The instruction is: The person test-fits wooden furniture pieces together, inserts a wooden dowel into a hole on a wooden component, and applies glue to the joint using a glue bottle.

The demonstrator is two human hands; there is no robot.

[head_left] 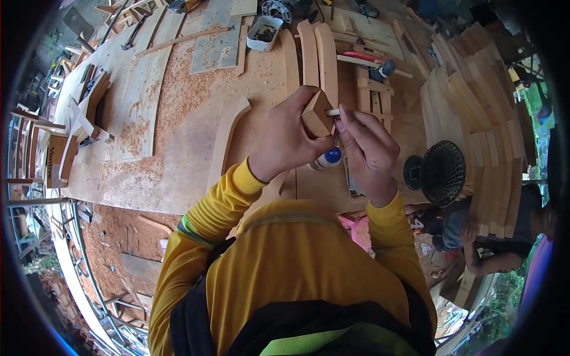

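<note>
My left hand (pixel 288 141) is closed round a wooden piece (pixel 317 116), its squared end face turned up toward me. Pinched between thumb and fingers of my right hand (pixel 371 148) is a short pale dowel (pixel 333 112), whose tip meets the side of the piece; how deep it sits in the wood I cannot tell. Below the hands shows a white bottle with a blue cap (pixel 333 155), partly hidden. Just beyond them, several curved wooden parts (pixel 326 59) lie side by side on the workbench (pixel 196 124). Another curved part (pixel 225 133) rests left of my left wrist.
Tall stacks of curved boards (pixel 475 101) fill the right side, with a black mesh bowl-shaped object (pixel 442 173) beside them. A white tub (pixel 264 33) stands at the back. Sawdust covers much of the bench. Another person (pixel 504 243) is at the lower right.
</note>
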